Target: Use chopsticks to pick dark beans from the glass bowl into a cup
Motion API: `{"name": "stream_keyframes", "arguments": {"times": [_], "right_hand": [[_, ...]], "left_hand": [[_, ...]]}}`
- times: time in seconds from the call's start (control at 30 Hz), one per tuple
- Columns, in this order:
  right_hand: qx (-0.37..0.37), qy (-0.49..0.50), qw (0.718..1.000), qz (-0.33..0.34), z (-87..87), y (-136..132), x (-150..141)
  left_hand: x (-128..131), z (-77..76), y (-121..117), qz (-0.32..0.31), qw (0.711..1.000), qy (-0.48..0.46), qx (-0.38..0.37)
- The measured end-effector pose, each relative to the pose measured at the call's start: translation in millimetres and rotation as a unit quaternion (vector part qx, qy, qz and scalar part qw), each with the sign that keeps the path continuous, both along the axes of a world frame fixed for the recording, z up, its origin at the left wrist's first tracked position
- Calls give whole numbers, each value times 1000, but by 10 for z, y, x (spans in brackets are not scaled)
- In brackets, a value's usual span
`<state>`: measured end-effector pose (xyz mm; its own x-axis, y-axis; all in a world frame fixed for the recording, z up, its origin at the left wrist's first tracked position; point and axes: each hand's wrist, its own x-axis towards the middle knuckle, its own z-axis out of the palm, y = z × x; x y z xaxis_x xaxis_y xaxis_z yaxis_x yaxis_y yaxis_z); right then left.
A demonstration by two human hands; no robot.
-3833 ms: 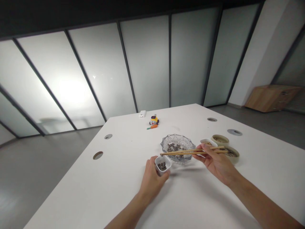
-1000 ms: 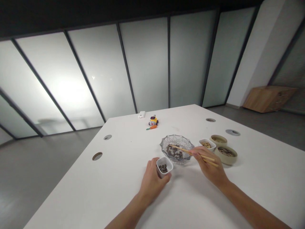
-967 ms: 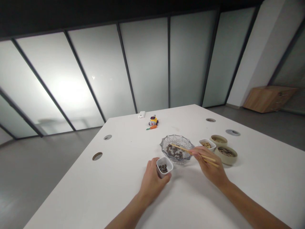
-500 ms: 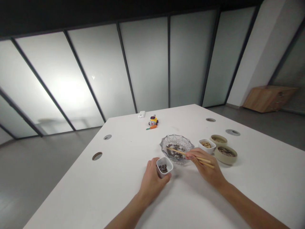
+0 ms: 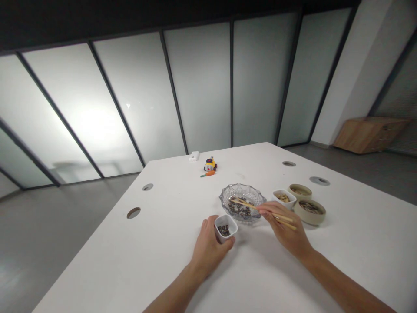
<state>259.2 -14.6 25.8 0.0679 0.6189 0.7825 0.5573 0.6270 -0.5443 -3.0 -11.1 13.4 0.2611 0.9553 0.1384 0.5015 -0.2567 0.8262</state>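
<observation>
My left hand is wrapped round a small white square bowl with several dark beans at its bottom. In my right hand is a pair of wooden chopsticks, with their tips down inside a clear scalloped glass bowl. Dark brown beans lie scattered over the bottom of that bowl. Whether the tips pinch a bean is too small to tell. The glass bowl stands just beyond the white one on the table.
Right of the glass bowl stand a white bowl of pale pieces and two beige round bowls, the nearer with dark striped seeds. Farther back lie a yellow toy car, an orange carrot-shaped thing and a white box. The white table has several cable holes.
The chopsticks' tips have shifted slightly within the glass bowl and now show a little apart. My right hand has moved slightly right; my left hand stays on the white bowl.
</observation>
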Motion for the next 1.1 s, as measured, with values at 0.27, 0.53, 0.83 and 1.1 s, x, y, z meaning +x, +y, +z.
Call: {"name": "stream_keyframes", "arguments": {"times": [0.27, 0.53, 0.83, 1.1], "right_hand": [[-35, -19, 999, 36, -18, 7, -6], [-8, -40, 999, 29, -14, 9, -9], [36, -32, 999, -25, -9, 12, 21], [-18, -35, 999, -2, -14, 19, -17]], "left_hand": [[-7, -6, 1, -4, 1000, 1, 2], [-6, -12, 1, 1, 1000, 6, 0], [-5, -29, 7, 3, 1000, 9, -17], [-6, -6, 3, -3, 1000, 15, -7]]}}
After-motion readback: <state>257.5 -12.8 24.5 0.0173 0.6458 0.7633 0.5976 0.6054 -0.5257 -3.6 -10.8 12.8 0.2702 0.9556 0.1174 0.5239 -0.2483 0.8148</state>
